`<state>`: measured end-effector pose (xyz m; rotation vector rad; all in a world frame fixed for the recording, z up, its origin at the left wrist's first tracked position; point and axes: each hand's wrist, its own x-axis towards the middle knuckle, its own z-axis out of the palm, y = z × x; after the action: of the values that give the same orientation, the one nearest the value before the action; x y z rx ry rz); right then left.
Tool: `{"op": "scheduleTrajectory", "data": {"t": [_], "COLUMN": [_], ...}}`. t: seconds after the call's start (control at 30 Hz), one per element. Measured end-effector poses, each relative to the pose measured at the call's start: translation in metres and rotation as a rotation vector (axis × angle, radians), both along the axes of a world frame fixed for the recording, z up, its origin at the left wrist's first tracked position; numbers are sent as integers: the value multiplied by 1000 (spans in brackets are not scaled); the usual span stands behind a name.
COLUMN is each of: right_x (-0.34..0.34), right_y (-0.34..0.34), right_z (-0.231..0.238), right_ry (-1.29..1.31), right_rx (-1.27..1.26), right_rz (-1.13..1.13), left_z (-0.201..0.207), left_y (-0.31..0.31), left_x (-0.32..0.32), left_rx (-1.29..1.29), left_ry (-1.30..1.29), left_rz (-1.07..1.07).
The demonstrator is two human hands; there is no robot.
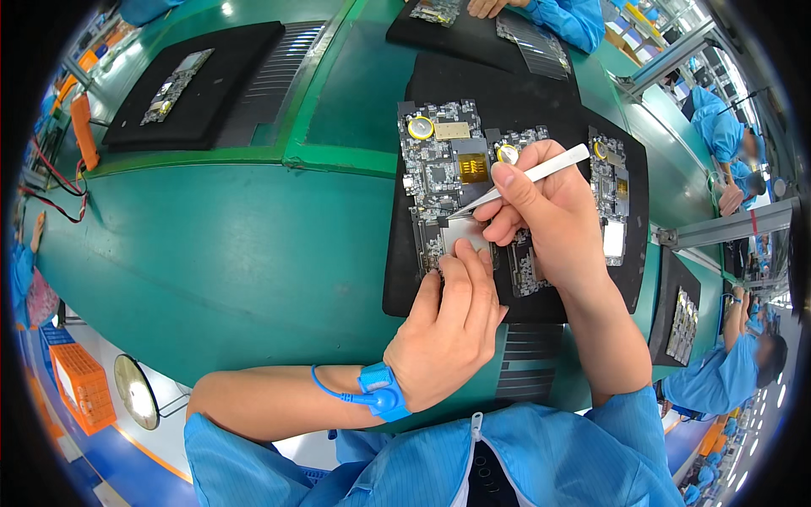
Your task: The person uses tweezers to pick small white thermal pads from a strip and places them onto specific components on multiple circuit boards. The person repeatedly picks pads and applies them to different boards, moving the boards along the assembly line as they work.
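Observation:
A pair of pale tweezers is pinched in my right hand, its fine tips pointing down and left at the edge of a silver metal shield on a circuit board. That board lies on a black mat and carries a round coin cell with a yellow rim. My left hand, a blue wrist strap around its wrist, closes its fingers over the board's near end, hiding that part. A second circuit board is partly covered by my right hand. A third board lies farther right.
A black mat sits under the boards on the green table. At the far left, another board rests on a black pad. Across the table a co-worker's hand is near more boards. An orange crate stands at lower left.

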<state>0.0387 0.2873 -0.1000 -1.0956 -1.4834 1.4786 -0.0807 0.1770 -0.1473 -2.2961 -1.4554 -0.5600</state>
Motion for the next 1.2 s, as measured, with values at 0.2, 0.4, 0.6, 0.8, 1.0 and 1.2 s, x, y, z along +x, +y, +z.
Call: {"op": "scheduleTrajectory", "data": {"t": [0.2,0.4,0.6,0.8,1.0,1.2], "right_x": [-1,-1,-2,-3,-1,2], "right_y": [0,1,0,-6,-21,-28], "right_z": [-1,1,1,-5,-24,-28], "right_ry": [-3,-7,-31,-73,-139,159], "right_rx": [16,10,9,95,568,392], "right_rz": [-1,2,1,-24,-36,-10], "left_z": [0,6,11,20,17,7], "left_y": [0,-2,0,8,8,-6], "left_x": [-1,-2,-8,-15,-18,-7], "left_rx": [1,-103,-179,-286,-227,-159], "left_ry": [5,-109,-145,-322,-253,-14], "left_rz": [-9,25,85,-2,-19,71]}}
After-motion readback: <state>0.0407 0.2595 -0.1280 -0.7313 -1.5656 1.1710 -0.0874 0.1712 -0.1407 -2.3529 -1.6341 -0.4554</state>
